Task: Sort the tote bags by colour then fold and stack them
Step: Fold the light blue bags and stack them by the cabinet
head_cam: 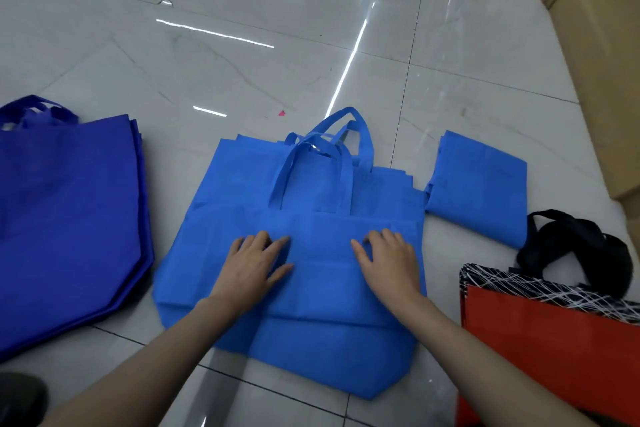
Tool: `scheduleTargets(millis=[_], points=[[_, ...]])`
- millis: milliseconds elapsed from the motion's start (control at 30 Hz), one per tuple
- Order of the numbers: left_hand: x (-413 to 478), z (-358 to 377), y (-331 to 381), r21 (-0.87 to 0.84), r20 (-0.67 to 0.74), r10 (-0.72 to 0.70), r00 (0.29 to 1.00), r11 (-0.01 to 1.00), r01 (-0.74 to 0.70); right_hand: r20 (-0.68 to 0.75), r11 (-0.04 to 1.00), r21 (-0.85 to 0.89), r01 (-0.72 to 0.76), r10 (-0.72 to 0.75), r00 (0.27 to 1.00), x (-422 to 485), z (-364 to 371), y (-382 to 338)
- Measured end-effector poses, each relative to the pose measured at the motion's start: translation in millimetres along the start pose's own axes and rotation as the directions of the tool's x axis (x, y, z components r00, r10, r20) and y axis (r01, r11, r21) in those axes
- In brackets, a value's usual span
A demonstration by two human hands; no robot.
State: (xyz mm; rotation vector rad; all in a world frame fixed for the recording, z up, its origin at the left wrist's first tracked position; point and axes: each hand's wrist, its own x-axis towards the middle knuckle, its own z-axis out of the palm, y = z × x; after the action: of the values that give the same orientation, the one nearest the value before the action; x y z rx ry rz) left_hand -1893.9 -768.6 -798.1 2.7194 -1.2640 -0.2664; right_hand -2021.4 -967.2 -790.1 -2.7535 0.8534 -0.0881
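Observation:
A pile of light blue tote bags (311, 340) lies flat on the floor in front of me, handles pointing away. The top bag's lower part is folded up over its middle. My left hand (252, 267) and my right hand (389, 265) both rest on that folded edge with fingers slightly bent, pressing it down. One folded light blue bag (481, 184) lies to the right. A stack of dark blue bags (69, 218) sits at the left. A red bag with a black-and-white patterned top and black handles (554, 340) lies at the lower right.
The floor is glossy white tile (242, 45) with strong light reflections. Cardboard boxes (602, 62) stand along the right edge. A dark shoe tip (20, 395) shows at the bottom left. A tiny pink scrap (282, 113) lies beyond the bags.

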Motion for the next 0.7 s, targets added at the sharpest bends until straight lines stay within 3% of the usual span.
scheduleTargets(millis=[67, 133, 200, 333, 433, 533, 600, 700], points=[[3.1, 1.4, 6.8, 0.021, 0.104, -0.070, 0.992, 0.997, 0.068, 0.047, 0.948, 0.254, -0.191, 0.185, 0.982, 18.3, 3.6, -5.7], [3.9, 8.1, 7.1, 0.008, 0.228, -0.172, 0.958, 0.985, 0.174, 0.100, 0.866, 0.395, -0.308, 0.293, 0.951, 37.7, 7.4, -14.6], [6.8, 7.8, 4.2, -0.002, 0.324, -0.186, 0.927, 0.980, 0.197, 0.143, 0.866, 0.364, -0.344, 0.313, 0.939, 55.8, 10.7, -25.3], [7.0, 10.5, -1.9, -0.067, 0.353, -0.149, 0.924, 0.981, 0.183, 0.176, 0.879, 0.224, -0.422, 0.389, 0.904, 80.4, 14.8, -43.0], [5.9, 12.6, -1.6, -0.107, 0.334, -0.144, 0.931, 0.976, 0.189, 0.178, 0.802, 0.360, -0.476, 0.442, 0.879, 94.7, 18.1, -49.2], [7.8, 13.1, -1.3, -0.092, 0.325, -0.151, 0.934, 0.977, 0.190, 0.189, 0.543, 0.745, -0.387, 0.385, 0.903, 100.8, 8.5, -55.5], [7.7, 12.7, -0.7, -0.067, 0.316, -0.156, 0.936, 0.980, 0.186, 0.144, 0.402, 0.870, -0.286, 0.348, 0.926, 105.0, -6.1, -61.0], [6.9, 10.7, 0.1, -0.046, 0.305, -0.150, 0.941, 0.984, 0.172, -0.011, 0.410, 0.909, -0.080, 0.215, 0.977, 105.3, -31.2, -64.3]])
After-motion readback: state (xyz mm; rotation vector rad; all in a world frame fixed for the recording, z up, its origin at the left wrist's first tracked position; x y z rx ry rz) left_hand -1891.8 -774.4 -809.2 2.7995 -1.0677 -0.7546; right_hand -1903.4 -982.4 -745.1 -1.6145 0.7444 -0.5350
